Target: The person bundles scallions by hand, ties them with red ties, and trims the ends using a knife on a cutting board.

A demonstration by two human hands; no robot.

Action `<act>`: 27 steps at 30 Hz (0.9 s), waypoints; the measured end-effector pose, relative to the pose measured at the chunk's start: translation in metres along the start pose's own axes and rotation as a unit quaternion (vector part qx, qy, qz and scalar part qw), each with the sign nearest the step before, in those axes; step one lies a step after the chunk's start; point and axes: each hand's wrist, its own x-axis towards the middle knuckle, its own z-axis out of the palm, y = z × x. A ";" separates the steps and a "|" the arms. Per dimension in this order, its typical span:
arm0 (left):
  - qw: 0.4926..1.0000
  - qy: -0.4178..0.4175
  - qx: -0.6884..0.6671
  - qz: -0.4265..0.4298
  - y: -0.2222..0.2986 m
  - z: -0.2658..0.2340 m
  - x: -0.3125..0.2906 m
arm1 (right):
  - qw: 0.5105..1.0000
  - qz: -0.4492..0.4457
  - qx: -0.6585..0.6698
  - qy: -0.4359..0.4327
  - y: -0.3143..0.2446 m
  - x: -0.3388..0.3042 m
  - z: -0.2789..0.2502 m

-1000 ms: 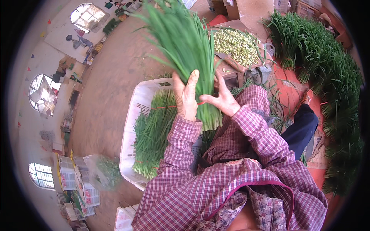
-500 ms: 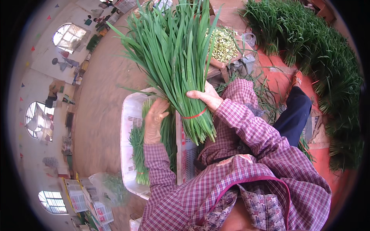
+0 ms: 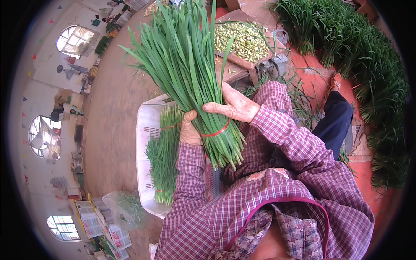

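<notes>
A large bundle of garlic chives (image 3: pixel 190 73), tied near its cut ends with a red band, is raised in front of me, leaves slanting up and to the left. My left hand (image 3: pixel 190 128) grips its left side, with the fingers partly hidden behind the stalks. On the other side, my right hand (image 3: pixel 236 105) keeps a looser hold, its thumb across the front and its palm showing; the fingertips are hidden by the leaves. Beneath and left of the bundle stands a white plastic crate (image 3: pixel 143 173) containing tied chive bundles (image 3: pixel 164 156).
A low wooden board (image 3: pixel 234 71) beyond my knee bears a heap of pale chopped stalk pieces (image 3: pixel 242 43). Many chives stand in a long row (image 3: pixel 346 56) on the red floor at right. A clear plastic bag (image 3: pixel 123 208) with greens lies left of the crate.
My left hand has moved from over the crate onto the bundle's left side. The bundle has shifted slightly left and lower, and my right hand has loosened, showing more of its palm.
</notes>
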 end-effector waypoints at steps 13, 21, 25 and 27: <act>0.996 -0.040 0.054 -0.062 0.023 0.007 -0.011 | 0.923 -0.141 -0.290 0.209 -0.076 0.003 -0.101; 0.997 0.002 0.065 -0.030 0.025 -0.033 -0.020 | 0.859 -0.226 -0.429 0.162 -0.072 0.033 -0.091; 0.997 0.014 0.069 -0.019 0.026 -0.034 -0.023 | 0.852 -0.262 -0.432 0.140 -0.064 0.042 -0.086; 0.998 0.023 0.063 -0.017 0.025 -0.042 -0.025 | 0.840 -0.279 -0.442 0.142 -0.063 0.045 -0.084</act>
